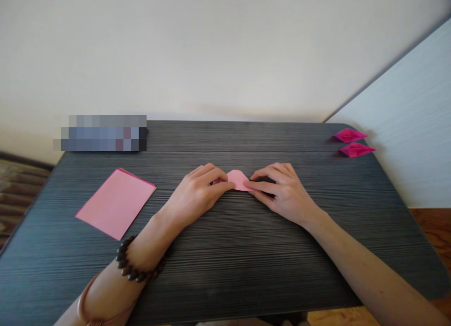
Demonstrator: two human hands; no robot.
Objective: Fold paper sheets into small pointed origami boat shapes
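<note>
A small folded piece of pink paper (238, 179) lies between my two hands near the middle of the dark table. My left hand (199, 190) pinches its left end between thumb and fingers. At the right end, my right hand (283, 190) has its thumb and fingertips closed on the paper. Both ends are partly hidden by my fingers. Its visible top edge comes to a blunt peak. A beaded bracelet and a copper-coloured bangle are on my left wrist.
A stack of square pink paper (116, 204) lies on the table (225, 269) at left. Behind it is a blurred-out box-like object (102, 134). Two folded magenta paper shapes (350, 135) sit at the far right corner. A pale wall (225, 53) rises behind the table.
</note>
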